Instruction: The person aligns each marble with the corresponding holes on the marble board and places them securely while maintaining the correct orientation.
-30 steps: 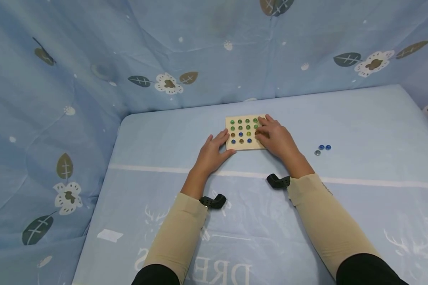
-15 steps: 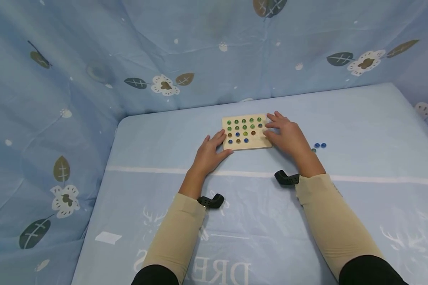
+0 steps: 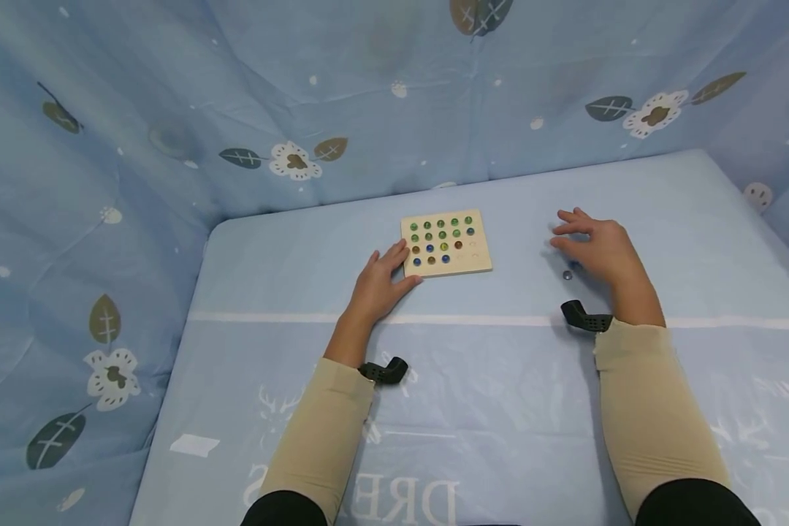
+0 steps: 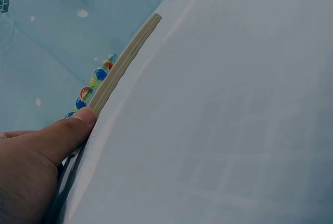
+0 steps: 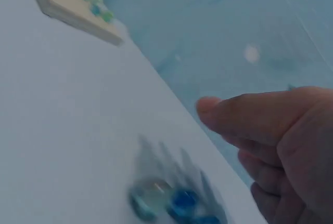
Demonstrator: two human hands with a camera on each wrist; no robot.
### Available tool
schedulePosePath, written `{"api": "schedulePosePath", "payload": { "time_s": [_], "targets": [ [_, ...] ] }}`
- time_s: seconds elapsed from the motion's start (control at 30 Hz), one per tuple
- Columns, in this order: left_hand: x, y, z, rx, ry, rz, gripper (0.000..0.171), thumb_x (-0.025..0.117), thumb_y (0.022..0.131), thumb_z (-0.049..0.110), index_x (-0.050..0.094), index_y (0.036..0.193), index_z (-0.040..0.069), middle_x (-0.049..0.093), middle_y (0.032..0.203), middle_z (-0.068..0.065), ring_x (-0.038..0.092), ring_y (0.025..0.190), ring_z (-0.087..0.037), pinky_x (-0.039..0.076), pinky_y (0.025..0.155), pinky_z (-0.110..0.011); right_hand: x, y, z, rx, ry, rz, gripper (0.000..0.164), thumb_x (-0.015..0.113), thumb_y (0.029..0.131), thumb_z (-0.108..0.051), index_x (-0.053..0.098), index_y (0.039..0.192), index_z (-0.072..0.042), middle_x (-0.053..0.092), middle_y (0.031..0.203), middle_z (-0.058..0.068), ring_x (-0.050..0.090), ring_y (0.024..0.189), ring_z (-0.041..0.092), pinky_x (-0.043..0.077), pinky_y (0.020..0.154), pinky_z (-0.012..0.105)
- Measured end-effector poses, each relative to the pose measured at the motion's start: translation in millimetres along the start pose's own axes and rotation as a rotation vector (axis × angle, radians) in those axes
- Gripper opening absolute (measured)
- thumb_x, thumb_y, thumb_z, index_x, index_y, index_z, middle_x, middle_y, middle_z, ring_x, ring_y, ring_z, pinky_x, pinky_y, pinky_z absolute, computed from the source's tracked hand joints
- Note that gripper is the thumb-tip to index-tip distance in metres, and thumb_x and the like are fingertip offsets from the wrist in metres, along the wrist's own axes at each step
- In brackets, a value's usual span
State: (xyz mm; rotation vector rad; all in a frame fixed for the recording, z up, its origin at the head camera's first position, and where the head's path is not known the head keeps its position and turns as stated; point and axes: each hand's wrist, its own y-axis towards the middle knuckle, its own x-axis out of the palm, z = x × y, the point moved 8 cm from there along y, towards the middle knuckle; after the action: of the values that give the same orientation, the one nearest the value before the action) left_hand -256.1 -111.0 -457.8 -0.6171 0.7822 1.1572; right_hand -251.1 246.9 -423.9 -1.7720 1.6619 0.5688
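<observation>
board (image 3: 460,263) with rows of coloured marbles (image 3: 443,247) is set on the table (image 3: 500,380); its left edge is touched by the left hand (image 3: 379,290), fingers extended. well apart, the right hand (image 3: 598,245) is held loosely bent near one clear marble (image 3: 568,275) and two blue marbles (image 5: 184,202).

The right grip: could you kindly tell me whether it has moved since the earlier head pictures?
Yes: judged against the wooden board, the right grip has moved rightward, near the clear marble.
</observation>
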Motion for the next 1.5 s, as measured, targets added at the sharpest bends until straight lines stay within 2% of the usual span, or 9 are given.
{"api": "schedulePosePath", "payload": {
  "time_s": [0.13, 0.23, 0.4, 0.57, 0.73, 1.0, 1.17, 1.33, 1.5],
  "targets": [
    [1.1, -0.2, -0.9, -0.013, -0.003, -0.008, 0.074, 0.068, 0.091, 0.046, 0.038, 0.152, 0.019, 0.028, 0.161, 0.011, 0.021, 0.151, -0.023, 0.016, 0.126, -0.043, -10.7, -5.6, 25.7, 0.072, 0.007, -0.056, 0.053, 0.064, 0.094, -0.044, 0.064, 0.129, -0.004, 0.034, 0.158, 0.005, 0.016, 0.152, 0.024, 0.016, 0.122, 0.057],
    [0.2, -0.5, -0.2, -0.018, -0.006, -0.004, 0.073, 0.068, 0.091, 0.046, 0.038, 0.152, 0.019, 0.028, 0.161, 0.011, 0.020, 0.151, -0.025, 0.016, 0.126, -0.044, -12.4, -8.3, 35.2, 0.084, 0.013, -0.112, 0.056, 0.069, 0.090, -0.045, 0.066, 0.127, -0.004, 0.036, 0.157, 0.005, 0.018, 0.151, 0.024, 0.017, 0.123, 0.055],
    [-0.8, -0.6, 1.0, -0.009, -0.001, 0.003, 0.073, 0.069, 0.091, 0.045, 0.039, 0.152, 0.018, 0.029, 0.160, 0.010, 0.023, 0.150, -0.021, 0.015, 0.126, -0.042, -9.5, -10.6, 37.6, 0.063, 0.041, -0.194, 0.059, 0.076, 0.083, -0.047, 0.069, 0.122, -0.003, 0.040, 0.155, 0.004, 0.018, 0.151, 0.024, 0.015, 0.124, 0.052],
    [-0.6, -0.9, 1.3, -0.002, 0.002, 0.004, 0.073, 0.069, 0.091, 0.044, 0.039, 0.152, 0.017, 0.029, 0.160, 0.009, 0.025, 0.150, -0.020, 0.015, 0.126, -0.042, -9.1, -10.9, 37.9, 0.041, 0.034, -0.213, 0.054, 0.077, 0.083, -0.044, 0.071, 0.118, -0.003, 0.040, 0.155, 0.005, 0.016, 0.152, 0.024, 0.012, 0.125, 0.052],
    [-0.9, -0.9, 1.3, -0.009, -0.007, 0.002, 0.073, 0.069, 0.091, 0.044, 0.039, 0.152, 0.018, 0.029, 0.160, 0.009, 0.024, 0.150, -0.020, 0.015, 0.126, -0.041, -8.8, -9.8, 36.9, 0.020, 0.009, -0.202, 0.049, 0.077, 0.084, -0.040, 0.071, 0.117, -0.002, 0.041, 0.154, 0.006, 0.017, 0.151, 0.025, 0.012, 0.125, 0.051],
    [-0.2, -1.2, 1.8, -0.007, -0.006, -0.004, 0.073, 0.069, 0.091, 0.044, 0.038, 0.152, 0.018, 0.029, 0.161, 0.009, 0.026, 0.149, -0.015, 0.013, 0.127, -0.038, -2.6, -6.2, 35.2, 0.021, -0.040, -0.205, 0.051, 0.074, 0.088, -0.037, 0.068, 0.122, -0.001, 0.034, 0.158, 0.005, 0.014, 0.152, 0.026, 0.010, 0.124, 0.055],
    [-0.7, -1.7, 0.1, -0.009, -0.010, 0.005, 0.073, 0.069, 0.091, 0.044, 0.039, 0.152, 0.018, 0.029, 0.160, 0.009, 0.026, 0.150, -0.018, 0.014, 0.126, -0.040, 1.3, -2.5, 31.1, 0.022, -0.071, -0.202, 0.050, 0.072, 0.090, -0.034, 0.066, 0.124, 0.001, 0.030, 0.159, 0.009, 0.013, 0.152, 0.030, 0.010, 0.123, 0.058],
    [0.6, -1.5, -2.4, -0.010, -0.019, 0.004, 0.073, 0.069, 0.090, 0.044, 0.040, 0.151, 0.018, 0.029, 0.160, 0.010, 0.024, 0.150, -0.017, 0.014, 0.127, -0.040, 6.7, 1.7, 19.2, -0.004, -0.071, -0.122, 0.045, 0.071, 0.091, -0.028, 0.067, 0.122, 0.003, 0.033, 0.157, 0.014, 0.015, 0.151, 0.032, 0.014, 0.122, 0.060],
    [1.6, 0.1, -2.6, 0.006, -0.008, 0.004, 0.073, 0.068, 0.091, 0.045, 0.039, 0.152, 0.018, 0.029, 0.160, 0.010, 0.027, 0.149, -0.012, 0.011, 0.127, -0.035, 14.9, 7.0, -10.9, -0.060, -0.068, 0.011, 0.039, 0.070, 0.091, -0.023, 0.068, 0.121, 0.001, 0.038, 0.156, 0.010, 0.022, 0.151, 0.028, 0.019, 0.121, 0.059]
  ]
}}
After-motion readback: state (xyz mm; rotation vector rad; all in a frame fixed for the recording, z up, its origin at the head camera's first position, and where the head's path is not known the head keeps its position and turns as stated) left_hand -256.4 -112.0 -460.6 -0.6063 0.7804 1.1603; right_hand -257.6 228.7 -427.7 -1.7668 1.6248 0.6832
